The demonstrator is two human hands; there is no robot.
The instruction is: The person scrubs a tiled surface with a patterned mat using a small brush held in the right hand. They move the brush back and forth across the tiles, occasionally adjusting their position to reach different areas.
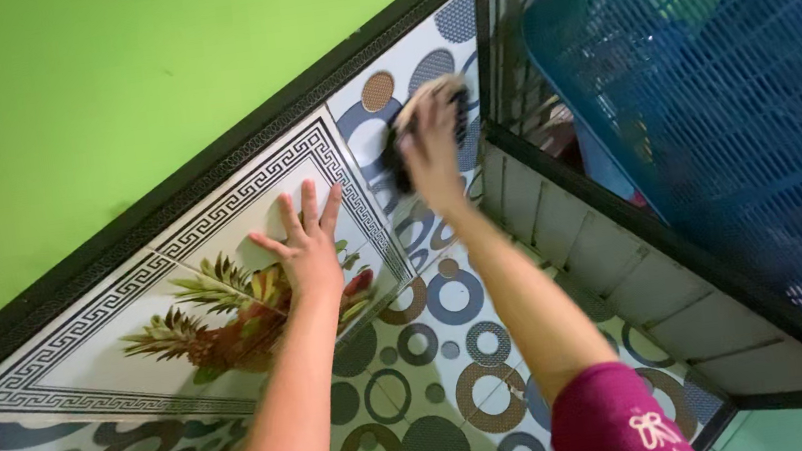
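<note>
The right hand (432, 146) is closed around a dark scrubbing pad (396, 161) with a pale top, pressing it flat against the tiled wall (436, 352) near the black-framed corner. The pad is blurred, so its exact shape is hard to make out; its long axis seems to run from lower left to upper right in the tilted view, roughly along the line of the forearm, and most of it is hidden under the fingers, with only a dark edge showing at the left of the hand and a pale tip above the knuckles. The left hand (308, 251) is open, fingers spread, palm flat on the picture tile (85, 367), touching the wall and holding nothing. That tile is glossy, with painted pineapples and leaves set inside a black-and-white key-pattern border; the wrist covers part of the fruit. Around it the tiles are smooth and shiny, printed with brown, blue and grey rings and discs. Above a black trim strip (166, 197) the wall is plain matt green (102, 78). At the right a blue plastic mesh basket (729, 97) fills the corner of the view, cut off by the edge, with pale rectangular tiles (628, 270) on the surface beside it. A magenta sleeve (610, 423) with a small white motif shows at the bottom edge.
</note>
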